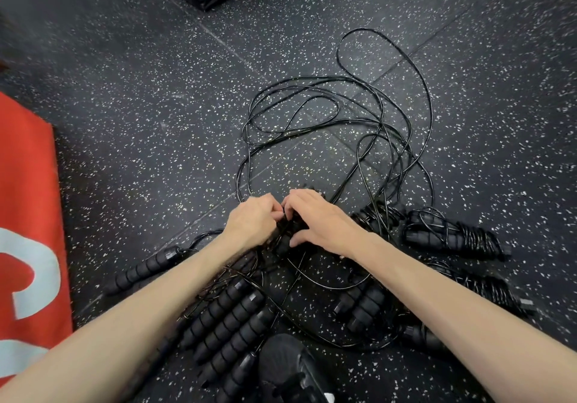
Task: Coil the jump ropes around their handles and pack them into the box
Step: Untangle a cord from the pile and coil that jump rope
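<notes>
Hands meet over tangled jump ropes on the floor

Speckled floor lies open ahead; red mat borders left. Left hand and right hand curl around a black handle, loose cords just beyond.

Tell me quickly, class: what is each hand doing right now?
Left hand: fingers curled, gripping the handles and cord held between both hands.
Right hand: fingers curled over the same handles, holding them.

Both your bare forearms reach forward and converge. Your left grip has its fingers curled under, knuckles up. Your right grip lies palm down, fingers bent, thumb tucked low; it seems to pinch something, though that's hidden.
</notes>
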